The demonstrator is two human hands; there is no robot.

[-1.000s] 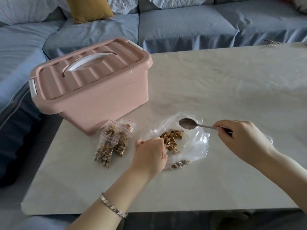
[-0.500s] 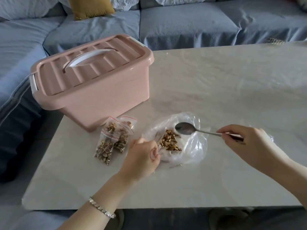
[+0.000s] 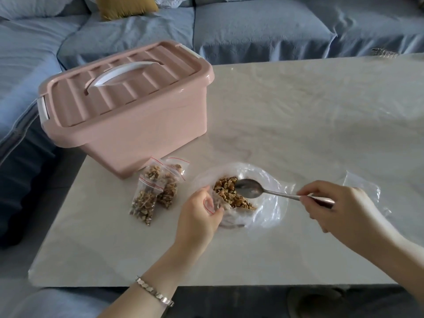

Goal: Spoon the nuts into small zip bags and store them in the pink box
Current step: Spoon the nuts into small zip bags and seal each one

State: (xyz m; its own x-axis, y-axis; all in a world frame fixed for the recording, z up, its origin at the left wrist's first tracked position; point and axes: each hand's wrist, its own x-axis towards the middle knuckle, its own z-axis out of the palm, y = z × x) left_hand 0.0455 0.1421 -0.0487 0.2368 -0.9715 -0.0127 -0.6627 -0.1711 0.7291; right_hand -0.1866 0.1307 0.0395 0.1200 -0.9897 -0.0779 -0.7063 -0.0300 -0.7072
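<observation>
A large clear plastic bag [image 3: 268, 210] lies open on the table with a heap of nuts [image 3: 231, 191] inside. My right hand [image 3: 337, 207] pinches the handle of a metal spoon [image 3: 250, 188], whose empty bowl rests against the nuts. My left hand [image 3: 199, 219] holds a small zip bag [image 3: 212, 204] with a red line at the big bag's left edge. Three filled small zip bags [image 3: 156, 191] lie side by side to the left. Behind them stands the pink box [image 3: 128, 109], lid shut, white handle flat.
The pale marble-look table [image 3: 309, 115] stretches to the right and back. More clear plastic [image 3: 364, 187] lies behind my right hand. A blue sofa [image 3: 252, 26] with a yellow cushion [image 3: 126, 5] wraps round the far and left sides.
The spoon has come down from above the big bag until its bowl meets the nuts. My left hand has shifted slightly left, keeping the small zip bag at the bag's edge.
</observation>
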